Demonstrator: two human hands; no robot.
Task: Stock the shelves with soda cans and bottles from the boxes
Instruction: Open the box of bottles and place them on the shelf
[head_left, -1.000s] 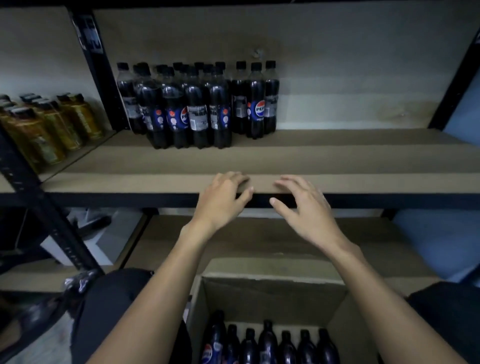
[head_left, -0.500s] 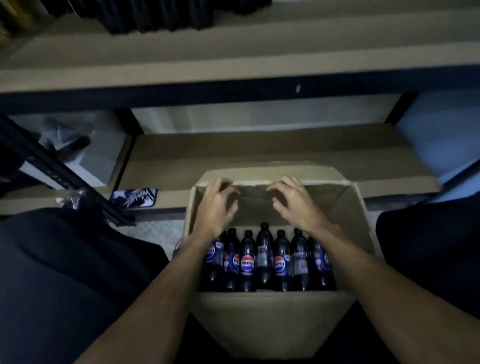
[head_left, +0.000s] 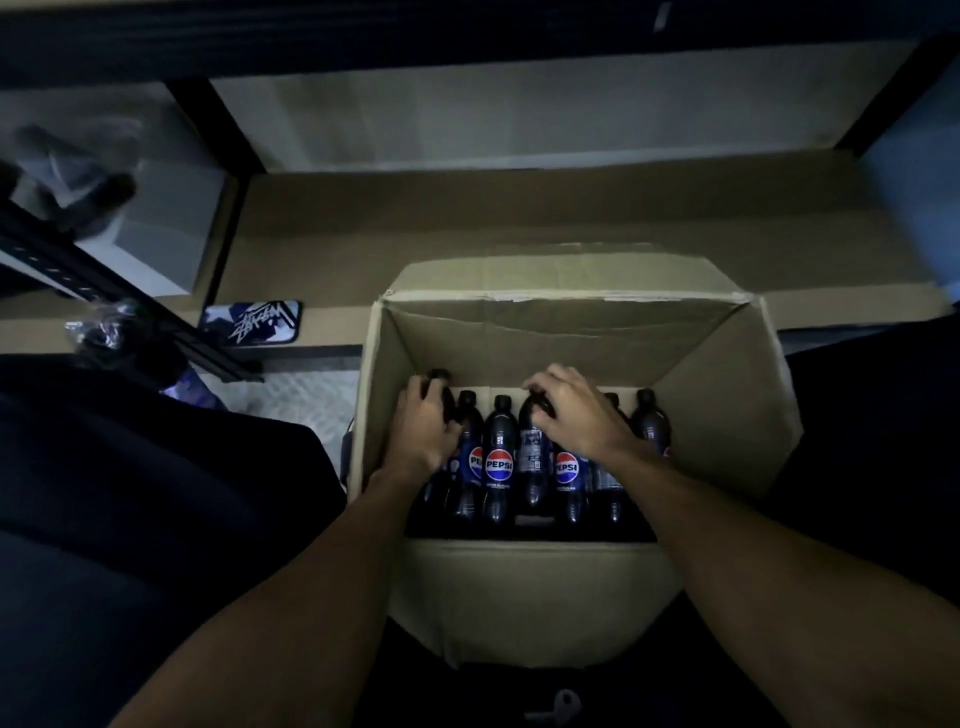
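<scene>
An open cardboard box stands on the floor between my knees. A row of several dark Pepsi bottles stands upright along its near wall. My left hand is down in the box, fingers curled round the neck of the leftmost bottle. My right hand grips the top of a bottle near the middle of the row. The bottles under my right palm are partly hidden.
A low brown shelf board runs behind the box, with a white box at its left. A black shelf upright slants at the left, beside a dark phone case. My dark trouser legs flank the box.
The view dropped from the upper shelf with stocked bottles to the box. Both hands went from the shelf edge down into the box and closed on bottle tops.
</scene>
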